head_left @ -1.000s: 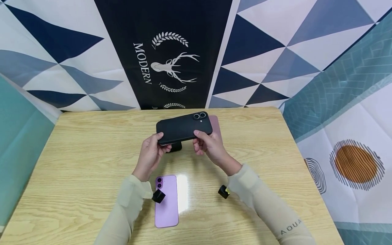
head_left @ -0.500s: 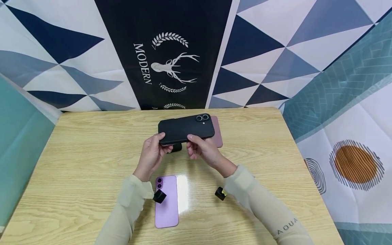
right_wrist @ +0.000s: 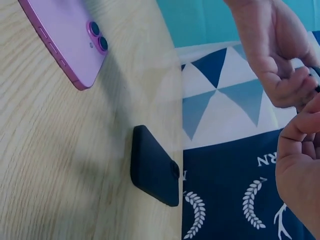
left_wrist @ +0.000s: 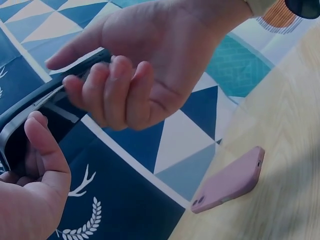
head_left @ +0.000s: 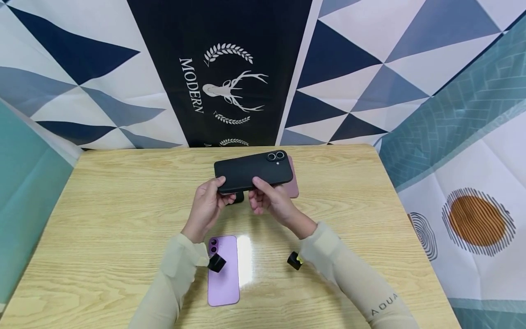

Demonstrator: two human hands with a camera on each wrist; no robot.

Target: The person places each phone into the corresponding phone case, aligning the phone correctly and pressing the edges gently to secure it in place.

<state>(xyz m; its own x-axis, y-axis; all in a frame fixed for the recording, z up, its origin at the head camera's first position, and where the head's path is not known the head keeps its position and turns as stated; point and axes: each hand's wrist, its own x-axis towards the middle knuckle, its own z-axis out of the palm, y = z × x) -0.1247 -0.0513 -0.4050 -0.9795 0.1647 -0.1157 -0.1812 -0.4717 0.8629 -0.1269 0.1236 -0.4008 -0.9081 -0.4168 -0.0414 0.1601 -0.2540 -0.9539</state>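
Observation:
In the head view a phone in a matte black case (head_left: 255, 171) is held up over the far part of the table, back upward, two camera lenses at its right end. My left hand (head_left: 204, 203) grips its left end, thumb on the back and fingers beneath. My right hand (head_left: 276, 204) pinches the near long edge around the middle, thumb on top and other fingers curled below. In the left wrist view a thin bright line runs along the edge of the black-cased phone (left_wrist: 20, 127). The right wrist view shows little of it, behind the fingers.
A purple phone (head_left: 223, 283) lies on the wooden table (head_left: 123, 219) nearer me. A pink phone-shaped piece (head_left: 292, 186) lies behind the held phone, partly hidden. Beneath it lies a black phone-shaped piece (right_wrist: 155, 167). Patterned cloth (head_left: 337, 68) hangs behind the table.
The black-cased phone has shifted slightly right. My right thumb has slid left along its near edge, toward the middle. More of the pink piece showed half a second ago than now.

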